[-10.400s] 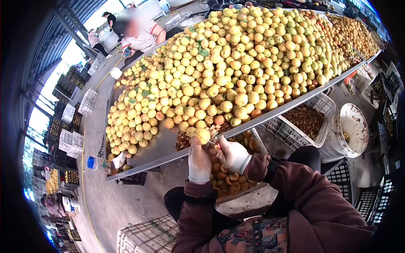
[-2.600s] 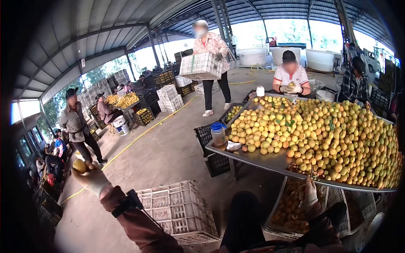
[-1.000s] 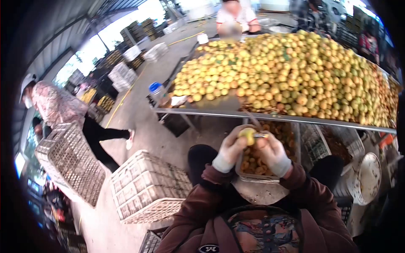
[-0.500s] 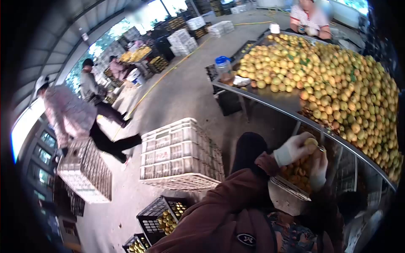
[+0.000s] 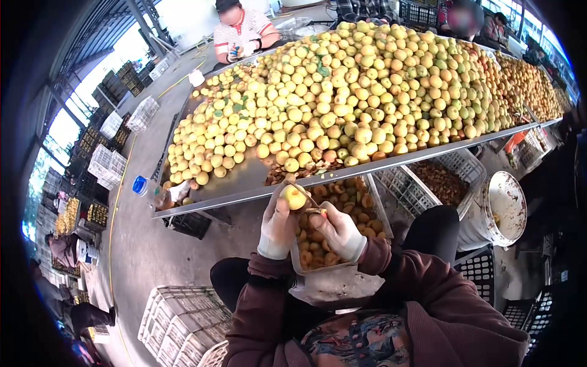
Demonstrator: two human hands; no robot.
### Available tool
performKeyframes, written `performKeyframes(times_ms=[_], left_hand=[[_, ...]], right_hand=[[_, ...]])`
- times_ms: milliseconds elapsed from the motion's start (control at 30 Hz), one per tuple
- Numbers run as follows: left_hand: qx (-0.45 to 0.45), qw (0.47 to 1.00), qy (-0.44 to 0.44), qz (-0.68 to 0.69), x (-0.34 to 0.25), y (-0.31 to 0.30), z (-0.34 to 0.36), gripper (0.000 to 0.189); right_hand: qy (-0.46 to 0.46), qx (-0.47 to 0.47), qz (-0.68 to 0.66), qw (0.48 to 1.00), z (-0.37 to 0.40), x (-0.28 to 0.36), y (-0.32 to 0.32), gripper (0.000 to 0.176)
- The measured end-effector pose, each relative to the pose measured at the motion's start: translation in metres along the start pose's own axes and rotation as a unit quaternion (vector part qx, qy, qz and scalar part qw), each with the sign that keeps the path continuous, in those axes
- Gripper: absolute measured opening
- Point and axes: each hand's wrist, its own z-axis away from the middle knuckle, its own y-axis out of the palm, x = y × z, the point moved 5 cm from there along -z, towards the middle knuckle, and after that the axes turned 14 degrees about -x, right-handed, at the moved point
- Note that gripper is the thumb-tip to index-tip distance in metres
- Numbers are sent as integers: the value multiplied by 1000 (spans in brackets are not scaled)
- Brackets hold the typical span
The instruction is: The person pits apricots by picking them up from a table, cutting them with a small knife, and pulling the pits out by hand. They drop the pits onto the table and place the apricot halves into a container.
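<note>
My left hand [image 5: 276, 231], in a whitish glove, is closed around a yellow apricot [image 5: 293, 198] and holds it up before the table edge. My right hand [image 5: 340, 233], gloved too, grips a small knife [image 5: 314, 209]; its thin blade lies against the fruit, and a bit of red shows by the fingers. Under both hands stands a pale crate [image 5: 383, 215] filled with halved apricots [image 5: 315, 252]. Just beyond, a heap of whole apricots [image 5: 367, 92] covers much of the metal-edged table [image 5: 235, 177].
A crate of brownish scraps [image 5: 437, 183] and a stained white bucket [image 5: 504, 208] stand to the right. Left of my knees is a large white crate [image 5: 183, 327]. A blue-lidded jar [image 5: 142, 186] sits at the table corner. Across the table, a person [image 5: 241, 30] in a striped shirt works.
My view has swung right, bringing the table to the centre and the walking people to the far left edge. Both hands still hold the fruit and knife close together above the crate.
</note>
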Motion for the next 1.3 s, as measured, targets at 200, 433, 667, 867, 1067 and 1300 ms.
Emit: performKeyframes(times_ms=[200, 433, 667, 867, 1067, 1300], left_hand=[[-43, 998, -32, 18, 28, 9, -7, 65], [-61, 996, 13, -71, 51, -3, -20, 59], [-145, 989, -11, -41, 46, 7, -16, 59], [-146, 968, 57, -194, 46, 6, -28, 56], [-95, 985, -144, -21, 65, 6, -23, 42], [-128, 984, -32, -124, 54, 17, -19, 48]], right_hand=[[17, -23, 84, 996, -7, -13, -9, 23], [49, -16, 32, 998, -11, -42, -8, 28], [-27, -33, 211, 977, -19, -38, -8, 31], [-2, -62, 100, 993, -16, -51, -12, 26], [19, -34, 162, 986, -17, -43, -19, 31], [-2, -27, 196, 980, -19, -46, -19, 31]])
